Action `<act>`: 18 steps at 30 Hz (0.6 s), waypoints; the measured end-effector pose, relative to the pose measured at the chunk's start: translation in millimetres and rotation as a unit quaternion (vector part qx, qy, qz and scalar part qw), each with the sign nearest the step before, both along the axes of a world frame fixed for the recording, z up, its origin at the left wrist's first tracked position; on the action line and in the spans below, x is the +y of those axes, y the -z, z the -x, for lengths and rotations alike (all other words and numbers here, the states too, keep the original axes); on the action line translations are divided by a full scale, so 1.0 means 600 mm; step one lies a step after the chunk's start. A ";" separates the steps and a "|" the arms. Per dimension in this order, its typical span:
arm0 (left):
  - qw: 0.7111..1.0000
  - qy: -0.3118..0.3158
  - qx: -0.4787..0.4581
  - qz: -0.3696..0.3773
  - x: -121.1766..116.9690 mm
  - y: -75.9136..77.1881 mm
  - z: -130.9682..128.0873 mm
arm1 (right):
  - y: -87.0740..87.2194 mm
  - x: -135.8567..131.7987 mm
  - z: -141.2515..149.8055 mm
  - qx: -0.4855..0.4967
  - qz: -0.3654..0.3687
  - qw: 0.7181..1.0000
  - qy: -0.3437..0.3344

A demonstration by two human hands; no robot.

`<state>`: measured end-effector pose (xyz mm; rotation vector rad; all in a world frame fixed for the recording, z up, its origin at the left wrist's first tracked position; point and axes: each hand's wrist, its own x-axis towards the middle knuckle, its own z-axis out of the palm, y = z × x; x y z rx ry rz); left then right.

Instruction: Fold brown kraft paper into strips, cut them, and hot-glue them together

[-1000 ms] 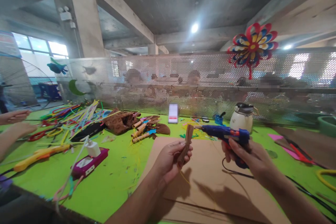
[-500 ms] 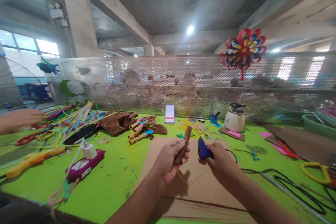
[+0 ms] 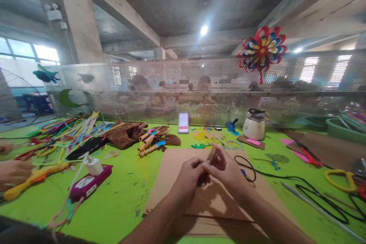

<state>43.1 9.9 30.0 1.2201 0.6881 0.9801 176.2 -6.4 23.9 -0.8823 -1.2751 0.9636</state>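
Both hands meet above a brown cardboard sheet (image 3: 168, 175). Between them is a folded brown paper strip (image 3: 212, 154), its upper end poking out past the fingertips. My left hand (image 3: 192, 173) is closed round the lower part of the strip, most of which is hidden. The fingers of my right hand (image 3: 224, 164) pinch the strip near its top. Just beyond the right wrist, a small blue part of the glue gun (image 3: 243, 172) shows on the cardboard. The rest of it is behind my hand, and a black cord runs off to the right.
On the left, another person's hand (image 3: 15, 173) is by a yellow glue gun (image 3: 37, 177). A purple power strip (image 3: 91, 185) lies closer in. Rolled brown paper pieces (image 3: 153, 143), a phone (image 3: 183, 122) and a white jug (image 3: 254, 126) stand behind. Yellow-handled scissors (image 3: 339, 179) lie right.
My right hand has let go of the blue glue gun, now lying on the cardboard, and has moved left to take the brown paper strip. The other person's hand has come down toward the yellow glue gun.
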 end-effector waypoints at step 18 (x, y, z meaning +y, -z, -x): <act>0.996 0.024 0.085 -0.017 -0.008 0.002 -0.004 | -0.012 -0.001 -0.036 -0.044 -0.050 0.993 0.097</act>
